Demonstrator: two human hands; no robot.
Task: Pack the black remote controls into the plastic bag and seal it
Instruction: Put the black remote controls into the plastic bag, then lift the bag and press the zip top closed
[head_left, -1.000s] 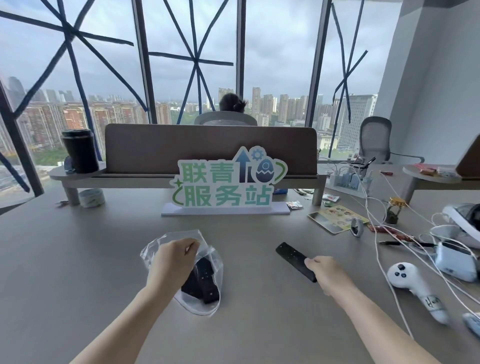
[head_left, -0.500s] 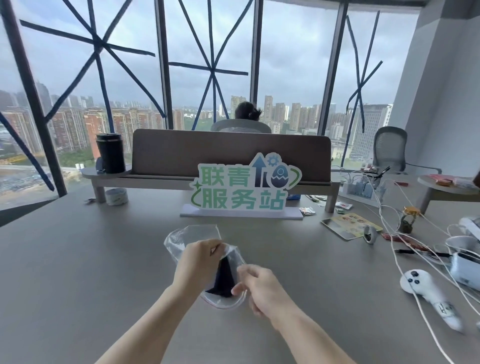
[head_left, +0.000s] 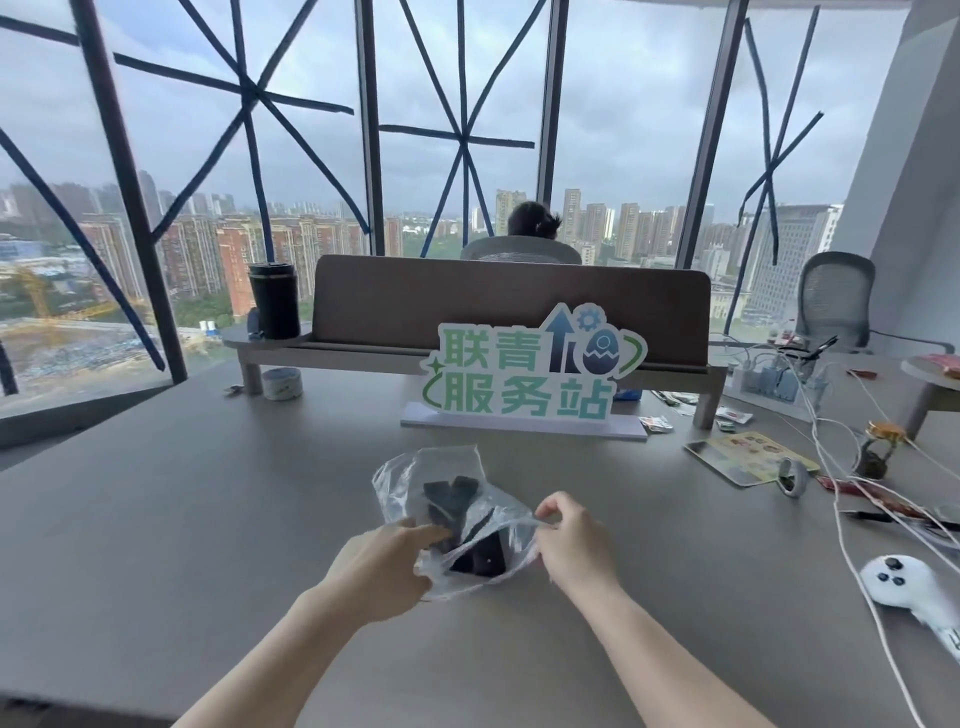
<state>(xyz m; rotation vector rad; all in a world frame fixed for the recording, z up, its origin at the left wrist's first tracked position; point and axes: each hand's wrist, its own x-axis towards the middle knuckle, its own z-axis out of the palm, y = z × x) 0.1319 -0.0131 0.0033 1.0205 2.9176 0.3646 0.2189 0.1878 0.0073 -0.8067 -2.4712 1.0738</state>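
A clear plastic bag (head_left: 415, 470) lies on the grey table (head_left: 182, 519) in front of me, its mouth toward me. Black remote controls (head_left: 451, 501) sit inside it, their far ends showing through the plastic and their near ends at the mouth. My left hand (head_left: 384, 564) pinches the left side of the bag's mouth. My right hand (head_left: 571, 540) pinches the right side of the mouth between thumb and fingers. The mouth gapes between the two hands.
A green-lettered sign (head_left: 530, 374) stands behind the bag. To the right lie white cables (head_left: 841, 519), a white controller (head_left: 904, 582), a card (head_left: 743, 457) and a small jar (head_left: 878, 452). A black tumbler (head_left: 274, 300) and a tape roll (head_left: 282, 383) sit back left. A person sits behind the divider (head_left: 511, 306).
One second ago my right hand held a black remote on the table to the right. That remote is now inside the bag, and my right hand has gone to the bag's mouth.
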